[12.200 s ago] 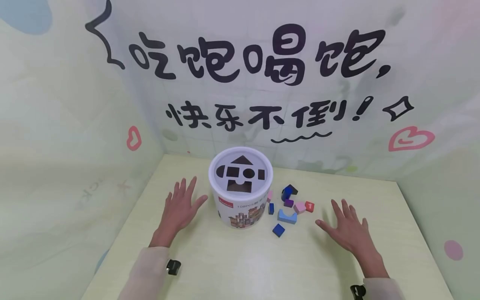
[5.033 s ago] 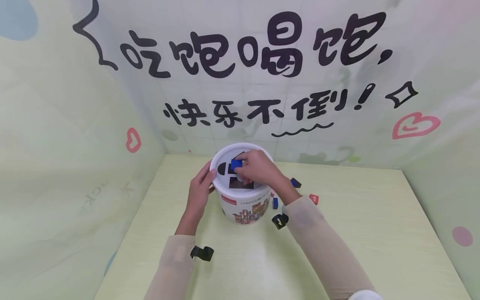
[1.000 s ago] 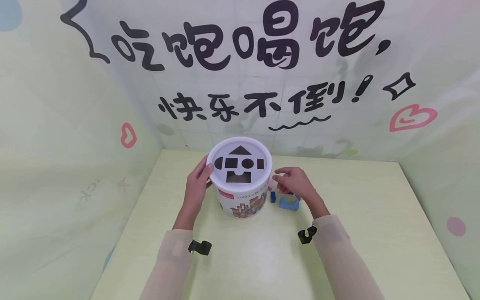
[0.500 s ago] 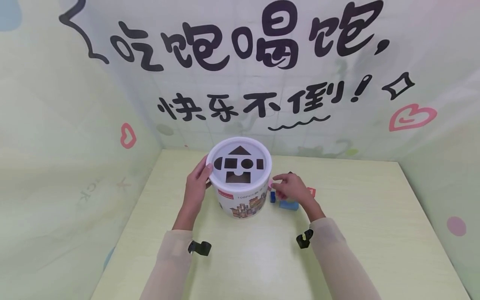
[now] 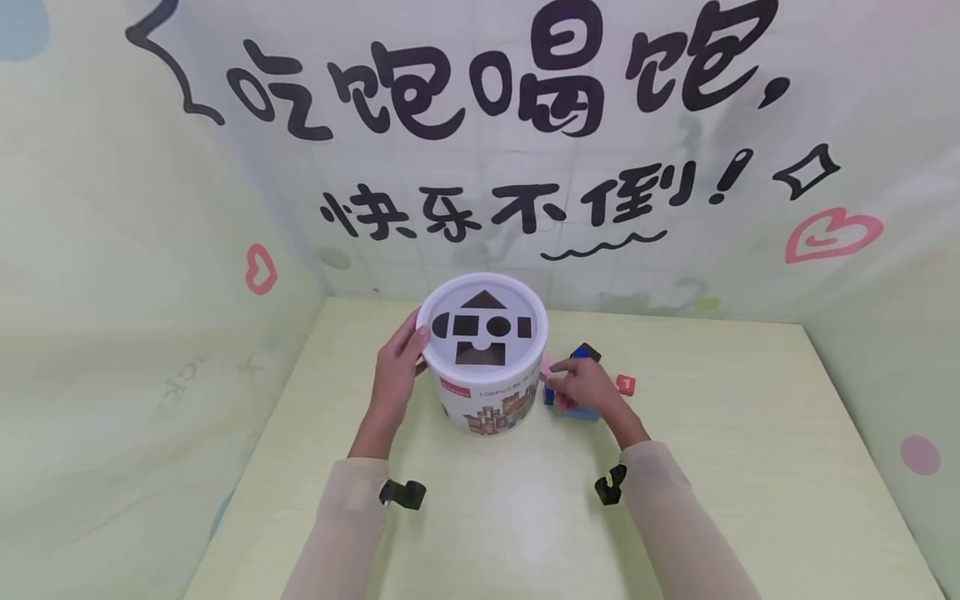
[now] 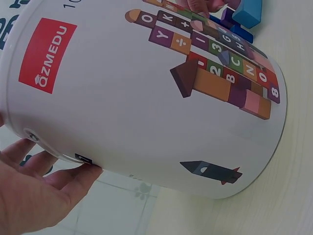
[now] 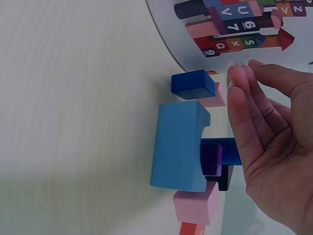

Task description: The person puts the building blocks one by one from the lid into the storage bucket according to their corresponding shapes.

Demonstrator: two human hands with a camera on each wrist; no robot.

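Note:
A white bucket [image 5: 487,400] of building blocks stands upright on the table, its lid [image 5: 457,362] cut with shaped holes. My left hand [image 5: 396,371] grips it at the left, thumb on the rim and fingers down the side, also seen in the left wrist view. To the bucket's right, my right hand [image 5: 588,387] hovers over loose blocks, fingers bent and fingertips close to a pink block [image 5: 546,367]. In the right wrist view its thumb and fingers [image 7: 239,98] show nothing between them. Below lie a dark blue block [image 7: 190,84] and a light blue arch block [image 7: 178,147].
Also near the right hand are a red block [image 5: 626,384], a dark blue cylinder [image 7: 231,151], a purple block [image 7: 212,159] and another pink block [image 7: 193,204]. A printed wall sheet [image 5: 480,250] closes off the table's back and sides.
Earlier both hands lay apart; then the left took the bucket and the right held a blue cube over the lid. Lately the right hand has shifted slightly lower, toward the pink block.

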